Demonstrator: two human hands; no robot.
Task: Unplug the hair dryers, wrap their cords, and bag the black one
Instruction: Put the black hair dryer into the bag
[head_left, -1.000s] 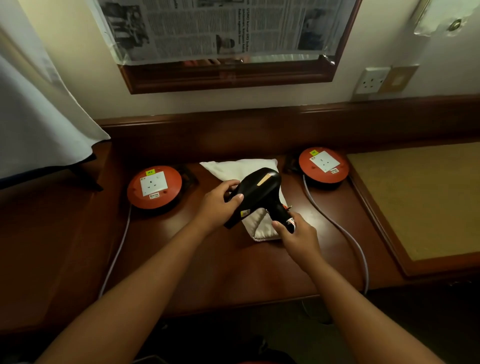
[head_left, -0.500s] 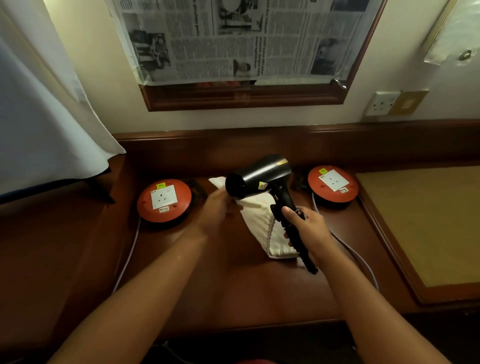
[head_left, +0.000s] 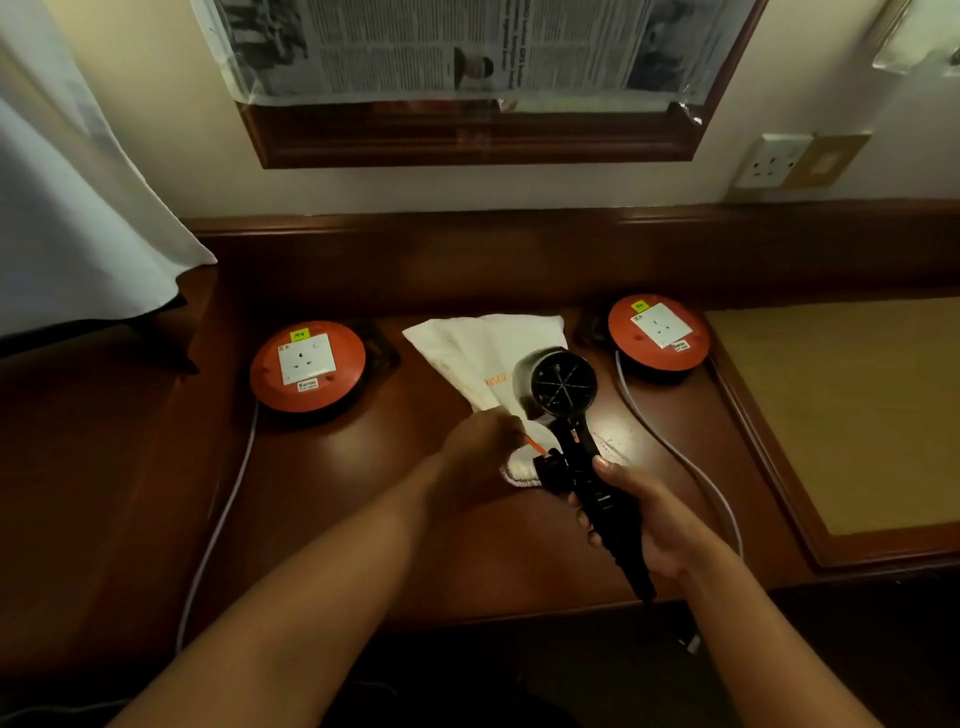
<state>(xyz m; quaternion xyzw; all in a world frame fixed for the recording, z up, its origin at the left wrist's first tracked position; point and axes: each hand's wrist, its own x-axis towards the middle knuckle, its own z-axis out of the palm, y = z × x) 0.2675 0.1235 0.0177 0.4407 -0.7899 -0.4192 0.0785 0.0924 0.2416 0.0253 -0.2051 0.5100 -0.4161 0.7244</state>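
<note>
Dryer (head_left: 556, 382) gripped by right hand (head_left: 641, 522), above bag (head_left: 480, 351) beside left hand (head_left: 480, 434).

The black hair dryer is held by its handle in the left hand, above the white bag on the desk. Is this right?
Not quite: the head view shows the right hand gripping the handle of the black hair dryer. The left hand is at the white bag on the desk.

I see the black hair dryer (head_left: 563, 400) upright, rear grille facing me, above the flat white cloth bag (head_left: 478, 353) on the desk.
</note>
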